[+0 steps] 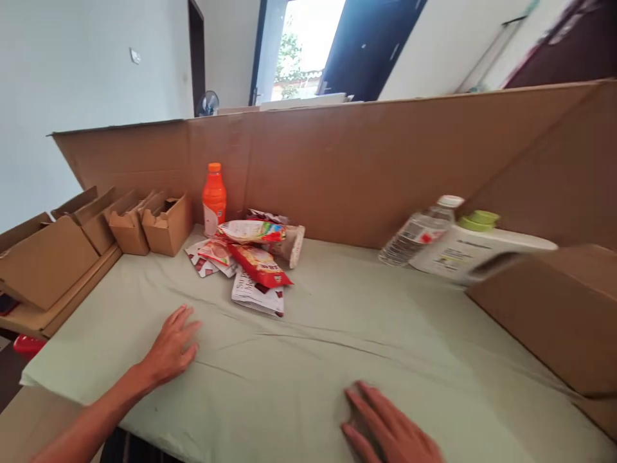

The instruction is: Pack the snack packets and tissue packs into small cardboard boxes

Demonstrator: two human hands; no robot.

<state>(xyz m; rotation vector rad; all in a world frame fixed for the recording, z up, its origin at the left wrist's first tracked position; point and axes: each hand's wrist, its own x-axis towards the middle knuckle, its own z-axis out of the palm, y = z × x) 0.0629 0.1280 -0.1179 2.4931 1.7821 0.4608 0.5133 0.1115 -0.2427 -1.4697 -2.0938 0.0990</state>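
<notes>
My left hand hovers over or rests on the pale green cloth, fingers apart and holding nothing. Nearest to it is a pile of snack packets: a red packet, a white printed pouch with dark pictures, and a colourful packet on top. At the lower right, my right hand is spread on or just above the cloth, also with nothing in it. An orange bottle stands upright behind the packets. On the right, a clear plastic bottle leans beside a white jug with a green cap.
Several small cardboard boxes line the left side. A tall cardboard wall closes off the back, and a brown cardboard box stands at the right edge. Beyond the wall are a small fan and a doorway.
</notes>
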